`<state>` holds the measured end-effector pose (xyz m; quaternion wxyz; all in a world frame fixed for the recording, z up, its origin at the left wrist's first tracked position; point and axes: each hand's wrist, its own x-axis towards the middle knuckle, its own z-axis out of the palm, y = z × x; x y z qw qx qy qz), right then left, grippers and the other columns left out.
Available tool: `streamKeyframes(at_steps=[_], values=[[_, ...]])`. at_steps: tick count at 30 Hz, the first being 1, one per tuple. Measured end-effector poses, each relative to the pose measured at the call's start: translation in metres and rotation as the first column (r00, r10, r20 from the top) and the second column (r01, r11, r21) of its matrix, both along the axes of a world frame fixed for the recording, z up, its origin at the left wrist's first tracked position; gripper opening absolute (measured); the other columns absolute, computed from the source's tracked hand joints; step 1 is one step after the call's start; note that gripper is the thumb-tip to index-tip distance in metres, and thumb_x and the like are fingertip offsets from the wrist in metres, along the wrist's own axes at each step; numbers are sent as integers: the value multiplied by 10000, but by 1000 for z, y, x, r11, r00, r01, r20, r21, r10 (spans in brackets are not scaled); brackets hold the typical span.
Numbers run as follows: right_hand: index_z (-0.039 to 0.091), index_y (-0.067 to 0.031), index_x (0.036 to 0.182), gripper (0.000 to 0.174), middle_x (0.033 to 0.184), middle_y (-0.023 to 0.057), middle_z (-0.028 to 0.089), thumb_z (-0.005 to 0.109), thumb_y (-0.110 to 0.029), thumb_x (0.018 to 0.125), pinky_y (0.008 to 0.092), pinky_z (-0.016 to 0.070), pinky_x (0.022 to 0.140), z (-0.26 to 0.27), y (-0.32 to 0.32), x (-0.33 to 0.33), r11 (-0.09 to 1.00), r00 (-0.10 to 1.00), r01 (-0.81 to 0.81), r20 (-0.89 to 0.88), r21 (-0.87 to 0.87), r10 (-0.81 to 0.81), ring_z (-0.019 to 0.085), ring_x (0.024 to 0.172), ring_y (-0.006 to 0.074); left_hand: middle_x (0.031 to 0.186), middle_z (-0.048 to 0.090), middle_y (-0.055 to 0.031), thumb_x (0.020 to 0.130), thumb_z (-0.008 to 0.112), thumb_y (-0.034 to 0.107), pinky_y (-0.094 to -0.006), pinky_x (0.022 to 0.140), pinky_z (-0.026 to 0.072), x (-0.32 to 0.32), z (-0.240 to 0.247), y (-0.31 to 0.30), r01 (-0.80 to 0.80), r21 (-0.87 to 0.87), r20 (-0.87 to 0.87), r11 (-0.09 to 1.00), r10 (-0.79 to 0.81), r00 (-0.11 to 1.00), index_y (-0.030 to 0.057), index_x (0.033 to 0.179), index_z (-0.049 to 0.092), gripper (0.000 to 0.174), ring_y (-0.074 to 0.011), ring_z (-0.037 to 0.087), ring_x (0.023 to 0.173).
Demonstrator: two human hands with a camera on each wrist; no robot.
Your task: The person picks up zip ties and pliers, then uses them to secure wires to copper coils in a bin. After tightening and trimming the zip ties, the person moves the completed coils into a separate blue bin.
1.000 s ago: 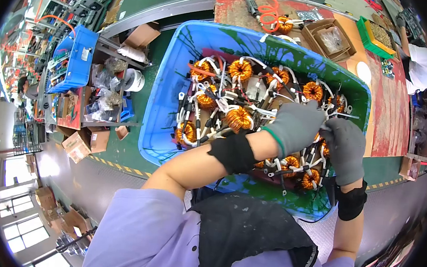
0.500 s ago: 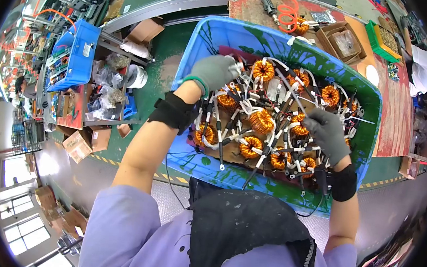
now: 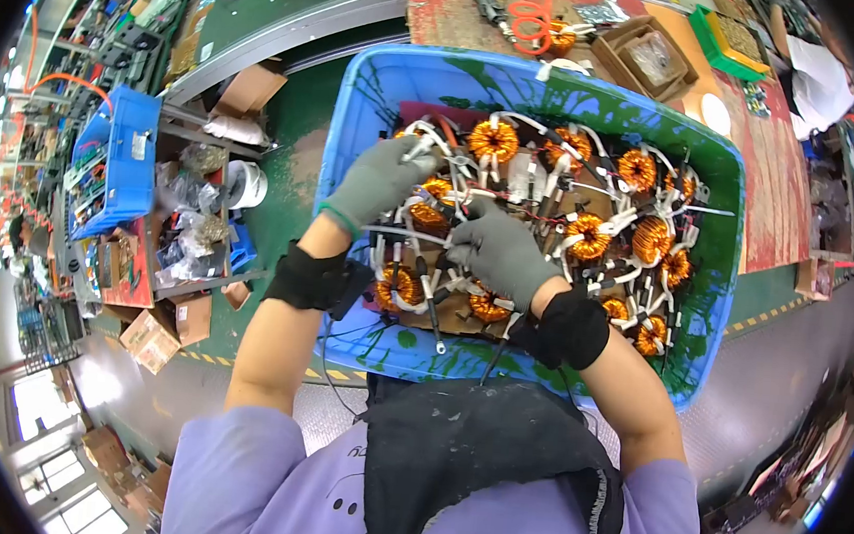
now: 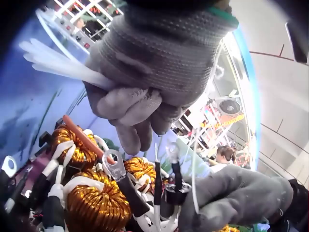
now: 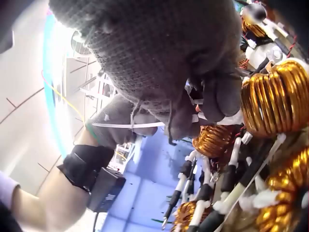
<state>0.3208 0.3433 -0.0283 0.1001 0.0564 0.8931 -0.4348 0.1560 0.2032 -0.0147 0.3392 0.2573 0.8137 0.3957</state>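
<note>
Copper-wound ring coils [image 3: 590, 238] with white-sleeved, black-banded leads fill a blue tub [image 3: 356, 91]. My gloved left hand [image 3: 378, 183] is over the tub's left side, fingers curled round a bundle of white plastic strips [image 4: 63, 65]. Close beside it, my gloved right hand [image 3: 503, 253] pinches a thin white cable tie [image 5: 128, 125] above the coils, its end reaching towards the left hand. A lead with a ring terminal [image 4: 116, 164] rises below the left hand in the left wrist view. The right fingertips are partly hidden among the leads.
Behind the tub stands a worn red bench [image 3: 756, 162] with a cardboard box [image 3: 644, 58], a green bin [image 3: 730, 45] and an orange coiled hose [image 3: 530, 14]. Another blue crate [image 3: 119, 167] and a white bucket [image 3: 245, 184] are at the left.
Both hands were together at the tub's right side. My left hand went across to the upper left first; then my right hand followed leftward with the cable tie, uncovering coils at the right.
</note>
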Motion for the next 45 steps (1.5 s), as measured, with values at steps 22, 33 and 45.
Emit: streamKeyframes(at_steps=[22,33,45], values=[[685,-13,885,145,932,112,539,726,-76,761,338,453,743,69,67,27,930,814,245,-463,-273,-350,544,881,246,885,633,-21,921,552,156,-228,740,443,16,48,2,-227,186,9,956,229,973,-1,1036,647,216,-76,537,802],[688,-8,947,149,852,49,657,664,-120,852,254,475,704,3,95,17,623,828,391,-36,-677,-559,588,771,121,882,620,-108,836,621,214,-351,705,483,55,-3,-5,132,-130,-489,983,-180,854,101,986,659,192,-283,619,785],[637,-38,1034,289,834,18,613,648,-291,895,202,471,597,18,179,112,236,381,801,163,-550,-910,581,726,103,941,550,-98,779,594,141,-391,600,506,88,-94,46,311,-379,-657,871,-490,573,88,883,626,121,-274,625,718]])
